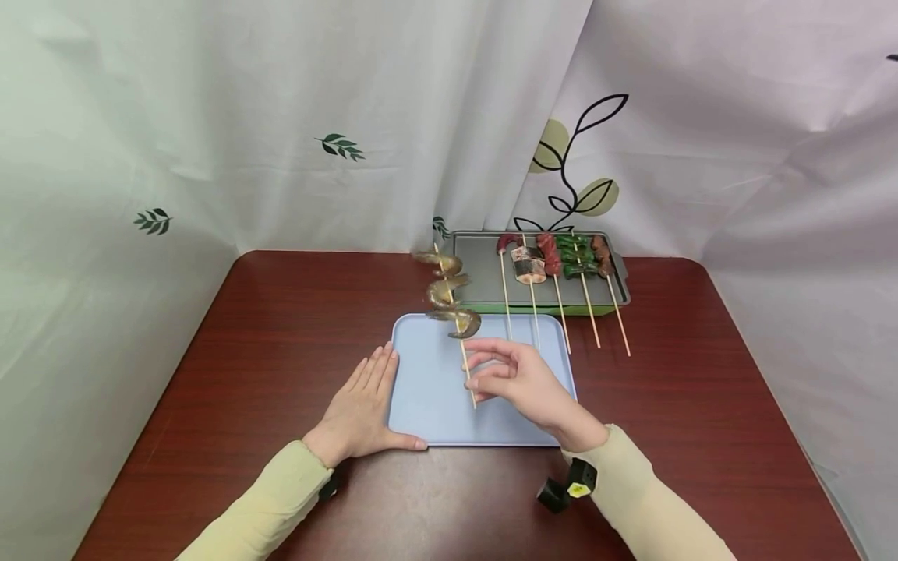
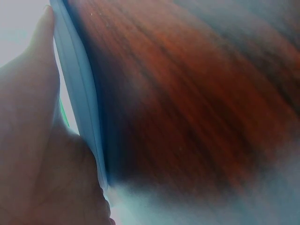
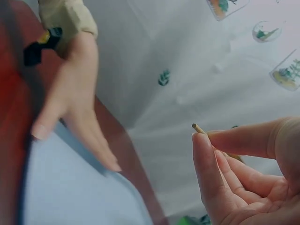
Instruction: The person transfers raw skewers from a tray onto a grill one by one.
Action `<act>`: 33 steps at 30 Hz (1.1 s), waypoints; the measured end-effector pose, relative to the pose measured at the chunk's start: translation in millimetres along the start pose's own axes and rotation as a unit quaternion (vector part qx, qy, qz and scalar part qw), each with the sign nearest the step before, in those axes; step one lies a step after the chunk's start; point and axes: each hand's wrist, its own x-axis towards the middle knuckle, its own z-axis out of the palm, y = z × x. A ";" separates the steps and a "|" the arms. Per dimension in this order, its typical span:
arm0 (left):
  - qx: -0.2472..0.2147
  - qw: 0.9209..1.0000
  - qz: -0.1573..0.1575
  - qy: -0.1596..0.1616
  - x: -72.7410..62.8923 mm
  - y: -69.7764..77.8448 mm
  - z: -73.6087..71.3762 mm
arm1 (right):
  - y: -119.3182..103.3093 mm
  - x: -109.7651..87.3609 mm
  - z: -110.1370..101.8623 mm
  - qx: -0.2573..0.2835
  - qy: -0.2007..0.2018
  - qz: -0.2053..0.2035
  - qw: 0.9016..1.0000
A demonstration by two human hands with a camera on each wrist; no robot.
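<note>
My right hand (image 1: 529,386) pinches a shrimp skewer (image 1: 459,321) near the lower end of its stick. Several grey-brown shrimp are threaded on it, tilted up and slightly left over the light blue tray (image 1: 431,401). In the right wrist view, thumb and fingertips hold the stick (image 3: 197,127) close to its blunt end. Fingers straight and thumb spread, my left hand (image 1: 361,409) rests at the left edge and near corner of the blue tray. That tray's rim (image 2: 77,75) runs alongside the hand in the left wrist view.
Behind the blue tray stands a grey grill pan (image 1: 477,288) with a green base. On its right half lie several skewers, including a fish chunk (image 1: 528,265), red meat (image 1: 549,253), green peppers (image 1: 577,257) and brown meat (image 1: 602,255). Their sticks overhang the near edge. A curtain (image 1: 295,93) encloses the table.
</note>
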 end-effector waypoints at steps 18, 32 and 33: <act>0.002 1.000 0.002 0.000 0.3 -1.1 2.0 | -23.3 54.9 -38.7 -0.013 0.115 0.000 0.993; -0.003 1.000 0.001 0.003 -0.8 -0.5 1.4 | 2.1 76.0 -44.2 -0.019 0.124 0.075 0.989; -0.003 1.000 0.000 0.004 -1.0 -0.7 1.3 | 2.5 76.4 -44.1 -0.021 0.123 0.078 0.989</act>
